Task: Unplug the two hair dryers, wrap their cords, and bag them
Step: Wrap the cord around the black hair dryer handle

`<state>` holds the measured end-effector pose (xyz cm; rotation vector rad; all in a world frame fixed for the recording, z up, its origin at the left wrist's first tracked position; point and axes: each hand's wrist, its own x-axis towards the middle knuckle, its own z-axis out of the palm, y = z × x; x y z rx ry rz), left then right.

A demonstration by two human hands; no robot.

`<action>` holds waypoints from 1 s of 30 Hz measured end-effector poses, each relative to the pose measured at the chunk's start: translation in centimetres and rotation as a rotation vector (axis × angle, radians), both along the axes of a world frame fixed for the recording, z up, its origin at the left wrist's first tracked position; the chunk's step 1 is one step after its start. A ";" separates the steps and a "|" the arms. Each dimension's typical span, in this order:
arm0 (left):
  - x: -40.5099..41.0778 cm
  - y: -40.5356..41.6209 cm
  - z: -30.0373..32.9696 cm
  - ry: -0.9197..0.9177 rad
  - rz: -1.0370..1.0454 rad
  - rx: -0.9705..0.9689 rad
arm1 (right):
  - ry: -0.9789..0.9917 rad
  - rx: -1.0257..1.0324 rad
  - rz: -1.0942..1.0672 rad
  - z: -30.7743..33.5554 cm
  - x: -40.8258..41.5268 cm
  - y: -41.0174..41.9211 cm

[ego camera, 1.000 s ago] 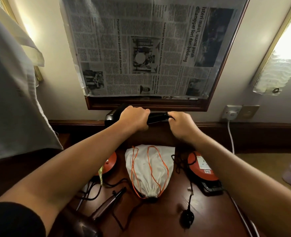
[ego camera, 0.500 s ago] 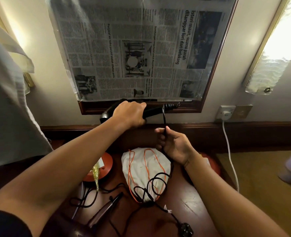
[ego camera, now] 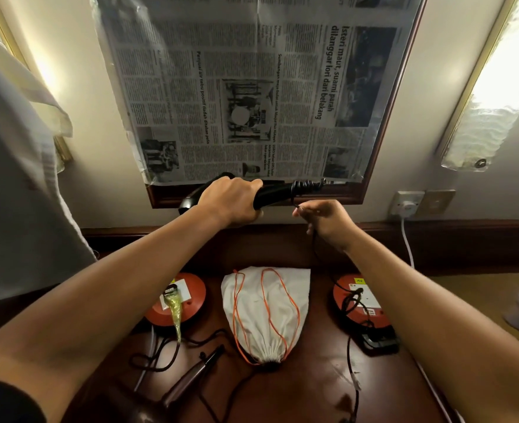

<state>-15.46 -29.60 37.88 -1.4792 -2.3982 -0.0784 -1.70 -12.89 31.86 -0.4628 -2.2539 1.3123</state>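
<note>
So we had the black dryer up in the air, level with the bottom edge of the mirror frame, lying sideways with its handle pointing right. Our left hand was wrapped around its middle, fingers closed tight on it. A few turns of cord were already coiled around the handle end. Our right hand sat just below and right of that, fingers pinched on the cord, which dropped from the fist down toward the surface.

Down there, the white bag lay flat in the middle with its orange drawstring looped over it, gathered mouth toward us. The other dryer, brownish, lay near the left front corner, handle pointing up toward the bag, its own cord in loose loops beside it. Two orange reels flanked the bag: left reel with something yellowish resting on it, right reel with black cord trailing across it and on toward us.

Newspaper covered the mirror above. A wall socket on the right had a white plug in it, white cable hanging down. A white cloth hung on the left.
</note>
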 end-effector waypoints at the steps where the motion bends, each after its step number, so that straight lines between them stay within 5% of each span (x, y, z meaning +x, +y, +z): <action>1: 0.0 -0.1 0.1 0.004 -0.002 -0.009 | -0.042 0.085 0.024 0.5 -0.2 0.4; 7: 0.5 -0.4 0.6 0.087 -0.022 -0.058 | -0.304 0.212 -0.053 4.2 -1.1 2.6; 17: 2.2 -0.8 0.7 0.234 -0.120 -0.132 | -0.608 0.757 0.076 9.4 -0.1 3.4; 30: 2.1 -0.1 -0.5 0.175 -0.043 -0.064 | -0.472 0.891 0.006 10.3 1.6 0.2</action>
